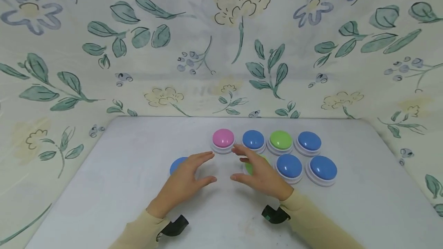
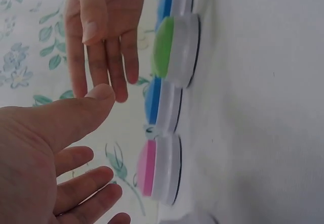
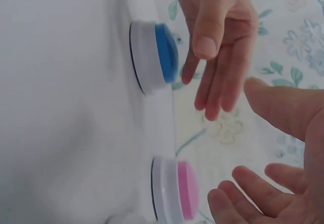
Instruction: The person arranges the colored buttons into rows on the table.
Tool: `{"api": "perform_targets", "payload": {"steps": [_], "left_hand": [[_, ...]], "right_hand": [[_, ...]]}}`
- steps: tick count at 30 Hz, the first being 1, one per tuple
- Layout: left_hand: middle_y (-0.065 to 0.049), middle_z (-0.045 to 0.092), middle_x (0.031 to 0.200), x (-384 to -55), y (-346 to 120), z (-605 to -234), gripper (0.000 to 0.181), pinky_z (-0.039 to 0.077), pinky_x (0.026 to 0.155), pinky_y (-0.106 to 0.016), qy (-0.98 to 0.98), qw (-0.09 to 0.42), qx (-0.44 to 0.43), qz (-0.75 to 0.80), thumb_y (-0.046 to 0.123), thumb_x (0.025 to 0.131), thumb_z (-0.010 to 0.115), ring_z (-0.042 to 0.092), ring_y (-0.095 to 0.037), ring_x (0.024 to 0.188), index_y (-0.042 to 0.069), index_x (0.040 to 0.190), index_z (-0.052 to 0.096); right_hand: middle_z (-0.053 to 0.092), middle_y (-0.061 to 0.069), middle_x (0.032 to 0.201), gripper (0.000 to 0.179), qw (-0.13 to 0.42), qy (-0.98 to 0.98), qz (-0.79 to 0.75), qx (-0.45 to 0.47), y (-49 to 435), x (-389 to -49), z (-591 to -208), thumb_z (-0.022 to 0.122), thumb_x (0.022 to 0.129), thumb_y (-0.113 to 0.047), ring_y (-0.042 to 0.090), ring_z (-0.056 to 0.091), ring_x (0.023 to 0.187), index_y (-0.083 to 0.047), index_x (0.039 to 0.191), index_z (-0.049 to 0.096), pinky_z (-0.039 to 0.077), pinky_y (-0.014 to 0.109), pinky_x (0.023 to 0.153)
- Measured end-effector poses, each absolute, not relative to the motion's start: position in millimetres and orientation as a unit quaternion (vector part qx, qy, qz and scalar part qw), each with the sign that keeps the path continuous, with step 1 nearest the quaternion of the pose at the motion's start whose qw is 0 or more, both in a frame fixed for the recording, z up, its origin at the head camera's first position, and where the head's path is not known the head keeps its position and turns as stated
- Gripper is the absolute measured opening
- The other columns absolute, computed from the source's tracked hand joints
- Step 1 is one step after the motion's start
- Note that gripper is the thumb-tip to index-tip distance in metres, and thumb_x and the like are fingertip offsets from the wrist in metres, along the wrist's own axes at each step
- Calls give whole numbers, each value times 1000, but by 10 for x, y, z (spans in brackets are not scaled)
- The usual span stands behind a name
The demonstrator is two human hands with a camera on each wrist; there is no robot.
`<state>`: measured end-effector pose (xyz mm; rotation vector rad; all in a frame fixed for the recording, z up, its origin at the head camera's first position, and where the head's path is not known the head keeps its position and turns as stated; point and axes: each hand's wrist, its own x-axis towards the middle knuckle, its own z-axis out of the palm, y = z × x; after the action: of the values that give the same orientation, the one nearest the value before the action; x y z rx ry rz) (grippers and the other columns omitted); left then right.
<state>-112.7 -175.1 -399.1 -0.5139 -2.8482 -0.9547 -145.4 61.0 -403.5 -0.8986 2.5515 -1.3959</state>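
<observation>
Both hands hover above the white table with nothing in them, palms facing each other and fingers extended. The left hand [image 1: 185, 181] partly covers a blue push button [image 1: 177, 163] in the head view. The right hand [image 1: 261, 174] is in front of a green push button [image 1: 248, 169], which it mostly hides. Beyond the gap between the hands stands a pink push button [image 1: 223, 138] on a white round base. In the left wrist view, the pink button [image 2: 148, 168] is apart from the fingers. The right wrist view shows the blue button [image 3: 168, 53] beside the left hand [image 3: 223, 42].
Right of the pink button, several more buttons stand close together: a blue one [image 1: 253, 140], a green one [image 1: 281, 140] and others like the blue button [image 1: 323, 167] at the right end. Behind the white table [image 1: 114, 187] hangs a floral cloth [image 1: 204, 22].
</observation>
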Motion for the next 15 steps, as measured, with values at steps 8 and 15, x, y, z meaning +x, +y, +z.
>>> {"api": "perform_targets", "payload": {"steps": [8,15], "left_hand": [[3,50,135,-1134,-2006,-3981,65,41,99,-42,-930,74,-185,-309,37,76,75,45,-20,125,15,132,52],[3,49,136,-1143,-2270,-4003,69,43,96,-47,-921,74,-189,-332,47,75,72,44,-23,126,19,134,49]], "right_hand": [[44,-4,139,68,24,823,-468,-321,357,-1403,-4041,69,84,-22,11,42,126,-16,142,33,40,26,100],[44,3,139,66,29,811,-486,-325,148,-1382,-4108,69,84,-21,18,44,125,-12,140,36,40,28,101]]}}
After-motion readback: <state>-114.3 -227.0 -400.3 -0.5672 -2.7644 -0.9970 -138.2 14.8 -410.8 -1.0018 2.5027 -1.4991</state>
